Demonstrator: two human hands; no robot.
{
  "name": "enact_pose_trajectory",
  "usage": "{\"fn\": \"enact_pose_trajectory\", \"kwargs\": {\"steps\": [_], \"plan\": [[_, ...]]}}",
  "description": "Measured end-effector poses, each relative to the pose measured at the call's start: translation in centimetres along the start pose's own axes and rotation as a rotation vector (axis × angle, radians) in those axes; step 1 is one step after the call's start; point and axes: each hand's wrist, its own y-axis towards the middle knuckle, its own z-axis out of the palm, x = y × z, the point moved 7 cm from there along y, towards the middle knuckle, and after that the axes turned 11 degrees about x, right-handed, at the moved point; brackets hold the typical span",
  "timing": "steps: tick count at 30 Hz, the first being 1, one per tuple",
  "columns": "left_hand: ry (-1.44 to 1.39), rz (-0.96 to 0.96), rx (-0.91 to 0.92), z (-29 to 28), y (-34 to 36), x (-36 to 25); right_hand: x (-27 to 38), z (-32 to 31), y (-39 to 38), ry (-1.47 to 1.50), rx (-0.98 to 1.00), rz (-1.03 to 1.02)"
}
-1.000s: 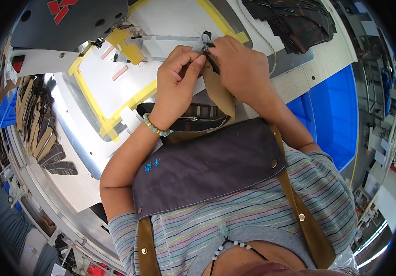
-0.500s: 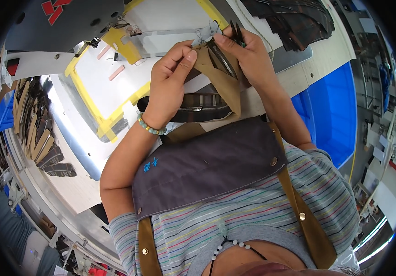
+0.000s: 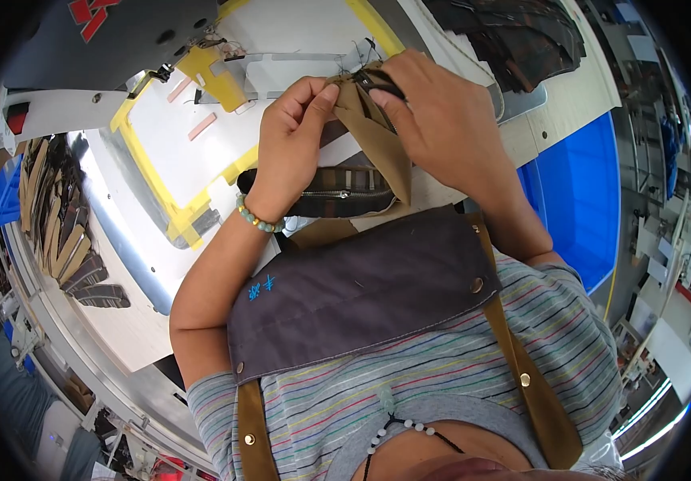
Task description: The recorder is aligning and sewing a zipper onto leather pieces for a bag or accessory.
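the left fingers pinch the tan cloth (image 3: 376, 156), which hangs just below them. the right fingers curl round a dark thing (image 3: 382, 81), partly hidden. it should help to keep the cloth tight. earlier, black tips poked up past the right fingers; now none do.

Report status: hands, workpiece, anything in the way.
Left hand pinching tan fabric. Right hand at its far end, gripping dark tool, partly hidden. Loose threads at that end.
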Motion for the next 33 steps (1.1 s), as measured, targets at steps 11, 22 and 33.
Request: {"fn": "enact_pose_trajectory", "kwargs": {"steps": [11,22,33], "plan": [[-0.039,0.058,0.015,0.4,0.1,0.1,-0.4,2.3,0.0,-0.125,0.197,0.18],[0.537,0.299,0.002,2.0,-0.5,-2.7,-0.3,3.3,-0.1,-0.133,0.153,0.105],[0.563,0.314,0.163,3.8,-1.1,-2.7,-2.9,2.4,-0.2,0.064,-0.078,0.032]]}}
